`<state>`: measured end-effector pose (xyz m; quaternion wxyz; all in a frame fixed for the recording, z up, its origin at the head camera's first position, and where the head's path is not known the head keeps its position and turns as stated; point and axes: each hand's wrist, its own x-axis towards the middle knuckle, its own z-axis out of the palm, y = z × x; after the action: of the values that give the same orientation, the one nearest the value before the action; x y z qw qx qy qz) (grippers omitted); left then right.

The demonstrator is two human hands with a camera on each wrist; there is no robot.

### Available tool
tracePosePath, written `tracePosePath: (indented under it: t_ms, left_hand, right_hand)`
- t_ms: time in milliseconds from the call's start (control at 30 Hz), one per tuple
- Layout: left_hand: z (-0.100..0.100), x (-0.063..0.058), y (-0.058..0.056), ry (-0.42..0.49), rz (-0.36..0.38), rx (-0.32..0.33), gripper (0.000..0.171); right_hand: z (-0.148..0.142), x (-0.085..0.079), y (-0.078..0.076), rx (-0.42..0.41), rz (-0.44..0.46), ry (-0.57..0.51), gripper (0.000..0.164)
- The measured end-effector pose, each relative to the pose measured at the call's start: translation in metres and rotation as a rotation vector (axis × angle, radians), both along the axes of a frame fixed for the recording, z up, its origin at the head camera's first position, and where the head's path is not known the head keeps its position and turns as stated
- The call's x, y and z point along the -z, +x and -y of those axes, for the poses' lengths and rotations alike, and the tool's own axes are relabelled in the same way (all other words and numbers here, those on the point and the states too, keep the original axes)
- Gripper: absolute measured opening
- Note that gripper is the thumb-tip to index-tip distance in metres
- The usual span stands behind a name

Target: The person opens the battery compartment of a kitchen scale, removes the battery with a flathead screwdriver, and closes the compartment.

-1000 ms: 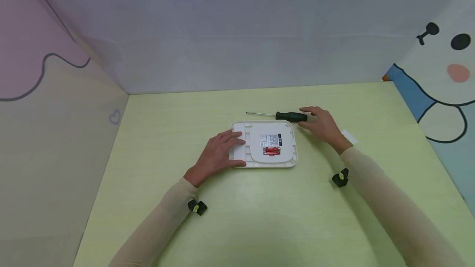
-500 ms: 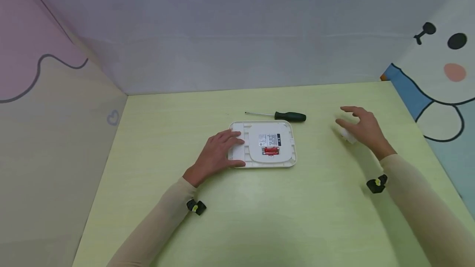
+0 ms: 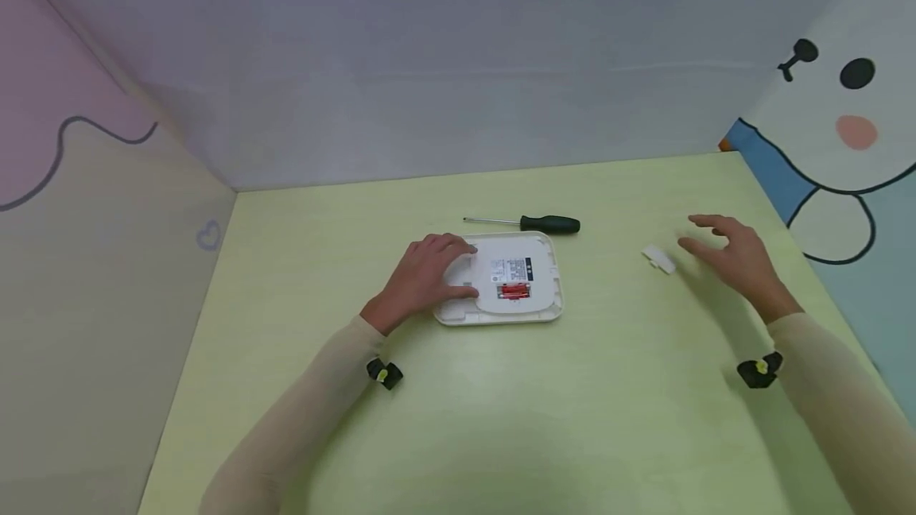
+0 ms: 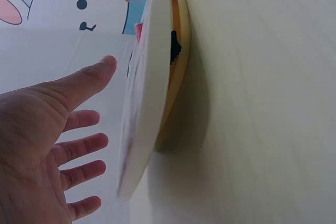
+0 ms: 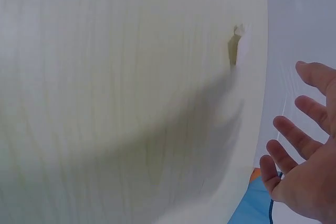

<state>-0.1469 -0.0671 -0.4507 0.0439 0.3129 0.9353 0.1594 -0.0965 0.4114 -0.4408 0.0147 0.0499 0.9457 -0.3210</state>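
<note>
A flat white device (image 3: 487, 311) with rounded corners lies on the table, its battery side up. Two red batteries (image 3: 514, 291) show in its compartment beside a printed label (image 3: 511, 269). Over the device's left end hovers my left hand (image 3: 421, 280), thumb and fingers spread; the left wrist view shows a gap between hand and device (image 4: 140, 124). My right hand (image 3: 740, 265) is in the air, fingers apart and holding nothing, right of a small white cover (image 3: 659, 259) with a tab. The right wrist view shows that cover (image 5: 242, 48) apart from the fingers.
A screwdriver (image 3: 549, 225) with a dark green handle lies just behind the device, its tip pointing left. The pale yellow table (image 3: 544, 412) ends at a plain back wall (image 3: 458, 86). Cartoon-printed walls stand at both sides.
My right hand has moved right, from the screwdriver handle past the small white cover, which now shows fully. My left hand has shifted slightly over the device. The head view has turned a little.
</note>
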Motion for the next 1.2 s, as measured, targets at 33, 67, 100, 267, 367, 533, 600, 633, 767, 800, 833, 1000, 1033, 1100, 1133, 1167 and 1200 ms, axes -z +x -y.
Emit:
tracePosePath:
  t_ms: [33,67,100,267,367,533,600,633,767,800,833,1000,1033,1100,1133,1167,1200]
  left_hand:
    - [-0.004,-0.002,-0.003,-0.001,0.006,0.002,0.067]
    - [-0.009,-0.004,-0.007,-0.001,0.010,0.007,0.067]
    - [-0.013,-0.006,-0.011,0.000,0.012,0.013,0.067]
    - [-0.039,-0.016,-0.028,0.004,0.010,0.051,0.066]
    - [-0.056,-0.019,-0.038,-0.005,0.007,0.069,0.065]
    - [-0.084,-0.021,-0.051,-0.027,0.028,0.086,0.061]
    - [-0.094,-0.020,-0.055,-0.021,0.045,0.095,0.060]
    - [-0.100,-0.020,-0.058,-0.019,0.049,0.099,0.060]
    - [-0.117,-0.017,-0.065,-0.008,0.070,0.114,0.058]
    - [-0.121,-0.016,-0.067,-0.013,0.069,0.115,0.057]
    - [-0.124,-0.015,-0.068,-0.023,0.067,0.113,0.057]
    - [-0.133,-0.013,-0.072,-0.092,0.065,0.108,0.052]
    - [-0.135,-0.012,-0.073,-0.107,0.066,0.103,0.051]
    - [-0.137,-0.011,-0.075,-0.127,0.067,0.088,0.049]
    - [-0.138,-0.011,-0.076,-0.133,0.070,0.079,0.047]
    - [-0.139,-0.010,-0.077,-0.136,0.074,0.068,0.046]
    - [-0.139,-0.010,-0.078,-0.142,0.077,0.059,0.044]
  right_hand:
    - [-0.002,0.000,0.002,0.006,-0.001,0.002,0.061]
    - [-0.003,0.001,0.004,0.009,-0.001,0.003,0.061]
    - [-0.005,0.001,0.006,0.013,0.001,0.004,0.061]
    - [-0.011,0.002,0.016,0.033,0.012,0.020,0.061]
    - [-0.015,0.002,0.024,0.049,0.027,0.032,0.060]
    - [-0.022,0.004,0.038,0.074,0.045,0.044,0.059]
    - [-0.024,0.005,0.045,0.083,0.043,0.040,0.057]
    - [-0.025,0.005,0.049,0.085,0.039,0.044,0.057]
    - [-0.030,0.004,0.064,0.091,0.034,0.053,0.055]
    - [-0.032,0.004,0.067,0.093,0.042,0.056,0.055]
    - [-0.033,0.005,0.070,0.095,0.052,0.056,0.056]
    - [-0.039,0.009,0.082,0.114,0.098,0.043,0.059]
    - [-0.039,0.009,0.083,0.119,0.100,0.040,0.059]
    - [-0.038,0.010,0.086,0.126,0.098,0.039,0.058]
    - [-0.037,0.011,0.086,0.127,0.095,0.036,0.057]
    - [-0.036,0.011,0.086,0.129,0.092,0.035,0.057]
    - [-0.035,0.011,0.086,0.131,0.088,0.036,0.056]
